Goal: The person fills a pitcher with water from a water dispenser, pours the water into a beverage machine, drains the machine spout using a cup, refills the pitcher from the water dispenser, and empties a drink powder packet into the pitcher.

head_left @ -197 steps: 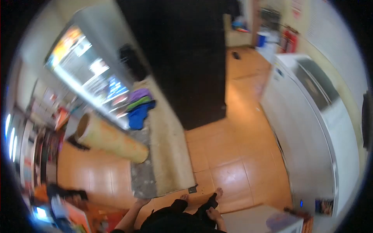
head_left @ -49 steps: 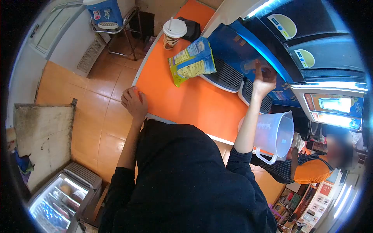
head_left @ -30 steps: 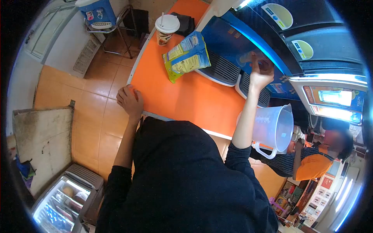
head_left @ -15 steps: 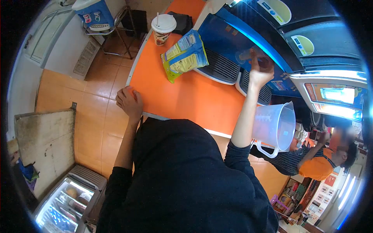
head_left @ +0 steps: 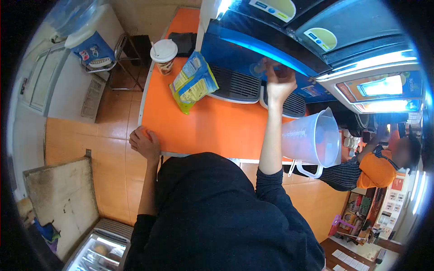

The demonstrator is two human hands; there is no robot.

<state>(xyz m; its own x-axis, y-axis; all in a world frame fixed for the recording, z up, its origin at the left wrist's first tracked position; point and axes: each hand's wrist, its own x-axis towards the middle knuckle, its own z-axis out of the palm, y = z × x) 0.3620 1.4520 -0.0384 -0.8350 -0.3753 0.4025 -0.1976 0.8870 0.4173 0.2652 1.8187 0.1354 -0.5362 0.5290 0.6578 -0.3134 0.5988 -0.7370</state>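
My left hand (head_left: 145,142) rests on the near left corner of the orange table (head_left: 217,131), its fingers bent over the edge. Under the lit blue front of a drink dispenser (head_left: 230,49), my right hand (head_left: 281,83) is raised with curled fingers. What they grip is shaded and too small to make out. A clear round piece (head_left: 257,69) shows just left of these fingers. Below the hand are two black slotted drip trays (head_left: 239,83). Beside my right forearm stands a translucent measuring jug (head_left: 305,140) with its handle toward me.
A yellow-green and blue foil pouch (head_left: 194,83) and a lidded paper cup with straw (head_left: 164,56) stand on the table's left side, near a black cloth-like item (head_left: 183,44). A water dispenser (head_left: 92,52) stands far left. Another person in orange (head_left: 377,169) works at right.
The whole view has shifted as my head turned, so the table and dispenser appear lower and further left. My right hand stays under the dispenser and my left hand at the corner.
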